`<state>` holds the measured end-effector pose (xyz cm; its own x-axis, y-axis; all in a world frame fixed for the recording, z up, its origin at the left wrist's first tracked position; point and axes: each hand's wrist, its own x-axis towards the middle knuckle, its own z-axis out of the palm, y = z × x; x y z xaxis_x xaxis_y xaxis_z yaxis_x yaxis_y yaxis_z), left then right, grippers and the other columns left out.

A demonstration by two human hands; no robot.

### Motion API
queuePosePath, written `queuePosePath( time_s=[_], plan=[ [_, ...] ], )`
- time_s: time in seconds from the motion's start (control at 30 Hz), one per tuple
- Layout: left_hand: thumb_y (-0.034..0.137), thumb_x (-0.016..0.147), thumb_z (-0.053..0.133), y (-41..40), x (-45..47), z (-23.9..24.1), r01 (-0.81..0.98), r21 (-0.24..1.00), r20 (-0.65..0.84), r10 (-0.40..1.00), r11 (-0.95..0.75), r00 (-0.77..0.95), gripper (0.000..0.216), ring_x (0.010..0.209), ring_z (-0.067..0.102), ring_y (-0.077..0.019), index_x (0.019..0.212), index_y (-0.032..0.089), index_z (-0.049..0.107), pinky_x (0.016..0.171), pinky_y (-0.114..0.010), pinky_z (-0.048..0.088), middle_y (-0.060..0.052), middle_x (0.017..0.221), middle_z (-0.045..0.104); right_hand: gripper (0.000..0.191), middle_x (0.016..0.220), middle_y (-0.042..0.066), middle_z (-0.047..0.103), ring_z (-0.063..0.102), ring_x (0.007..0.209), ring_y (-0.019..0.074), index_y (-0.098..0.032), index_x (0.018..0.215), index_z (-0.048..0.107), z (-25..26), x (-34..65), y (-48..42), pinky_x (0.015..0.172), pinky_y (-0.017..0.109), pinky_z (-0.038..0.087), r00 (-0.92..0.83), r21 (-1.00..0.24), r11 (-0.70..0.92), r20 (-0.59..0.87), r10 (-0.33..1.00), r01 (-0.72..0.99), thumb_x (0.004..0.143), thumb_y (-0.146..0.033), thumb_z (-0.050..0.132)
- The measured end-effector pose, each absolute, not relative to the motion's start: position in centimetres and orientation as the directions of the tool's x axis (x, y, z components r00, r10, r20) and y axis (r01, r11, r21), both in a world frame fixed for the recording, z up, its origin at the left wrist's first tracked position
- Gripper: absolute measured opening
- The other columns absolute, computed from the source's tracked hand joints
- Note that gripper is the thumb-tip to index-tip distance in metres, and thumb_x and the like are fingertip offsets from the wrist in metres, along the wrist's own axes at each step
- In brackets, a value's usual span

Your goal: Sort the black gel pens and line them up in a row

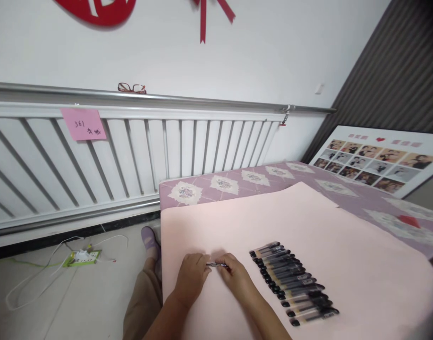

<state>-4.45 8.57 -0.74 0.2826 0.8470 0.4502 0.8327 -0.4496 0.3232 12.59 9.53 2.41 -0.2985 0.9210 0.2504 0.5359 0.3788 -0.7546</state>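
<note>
Pen [216, 265] is lying level between both hands, just above the pink sheet [308, 222] near its front-left edge. Left hand [192, 275] and right hand [236, 274] are each pinching an end of it with curled fingertips (only a short metallic stretch is showing). Beside the right hand, a row of black-capped pens [294, 283] is resting on the sheet.

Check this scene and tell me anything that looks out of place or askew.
Three things stand out. A pair of glasses is perched on the pipe above the radiator. A green power strip lies on the floor with loose cables. The photo board leans against the wall. The row of pens is tidy.
</note>
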Motion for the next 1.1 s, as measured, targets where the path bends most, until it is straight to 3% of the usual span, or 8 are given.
queuePosePath(
  time_s=[0.1, 0.23, 0.57, 0.87, 1.1],
  plan=[
    [0.024, 0.086, 0.055, 8.6, -4.4, -0.9, 0.840, 0.320, 0.477, 0.840, -0.439, 0.257, 0.027, 0.094, 0.054, -0.0204, 0.112, 0.022, 0.052, 0.087, -0.039, 0.038, -0.003, 0.098, 0.062, 0.021, 0.084, 0.003, 0.060, 0.057, 0.080, 0.0167, -0.022, 0.086, 0.063, 2.7, 13.6, 9.6, 0.073, 0.028, 0.046, -0.260, -0.754, 0.349, 0.241, 0.935, 0.556, 0.078, -0.015, 0.046],
    [0.021, 0.087, 0.052, 8.8, -4.3, -1.1, 0.857, 0.288, 0.443, 0.853, -0.428, 0.277, 0.019, 0.093, 0.053, -0.0185, 0.106, 0.025, 0.055, 0.087, -0.037, 0.036, 0.000, 0.095, 0.061, 0.022, 0.084, 0.003, 0.061, 0.056, 0.077, 0.0165, -0.023, 0.085, 0.064, 3.5, 14.4, 9.3, 0.070, 0.028, 0.046, -0.269, -0.743, 0.349, 0.232, 0.935, 0.571, 0.077, -0.014, 0.046],
    [0.022, 0.088, 0.051, 8.9, -4.4, -1.0, 0.840, 0.284, 0.395, 0.854, -0.463, 0.337, 0.007, 0.083, 0.052, -0.0167, 0.088, 0.022, 0.059, 0.081, -0.035, 0.037, 0.001, 0.085, 0.059, 0.021, 0.081, 0.002, 0.061, 0.059, 0.078, 0.0155, -0.023, 0.083, 0.065, 2.9, 14.6, 9.5, 0.072, 0.026, 0.046, -0.333, -0.752, 0.391, 0.239, 0.912, 0.531, 0.077, -0.014, 0.047],
    [0.020, 0.089, 0.049, 9.1, -4.6, -1.3, 0.800, 0.309, 0.416, 0.830, -0.514, 0.372, 0.010, 0.084, 0.052, -0.0171, 0.088, 0.020, 0.059, 0.080, -0.035, 0.041, 0.000, 0.083, 0.060, 0.019, 0.080, 0.002, 0.065, 0.060, 0.076, 0.0167, -0.022, 0.082, 0.066, 2.8, 14.1, 9.3, 0.070, 0.027, 0.047, -0.297, -0.766, 0.301, 0.150, 0.943, 0.568, 0.082, -0.024, 0.047],
    [0.022, 0.091, 0.045, 8.9, -4.7, -1.1, 0.788, 0.309, 0.451, 0.812, -0.532, 0.370, 0.015, 0.082, 0.052, -0.0180, 0.087, 0.019, 0.059, 0.078, -0.036, 0.043, -0.002, 0.082, 0.059, 0.020, 0.079, 0.003, 0.066, 0.061, 0.076, 0.0170, -0.022, 0.080, 0.067, 2.2, 14.0, 9.5, 0.071, 0.029, 0.048, -0.275, -0.744, 0.312, 0.177, 0.945, 0.592, 0.081, -0.022, 0.047]
  ],
)
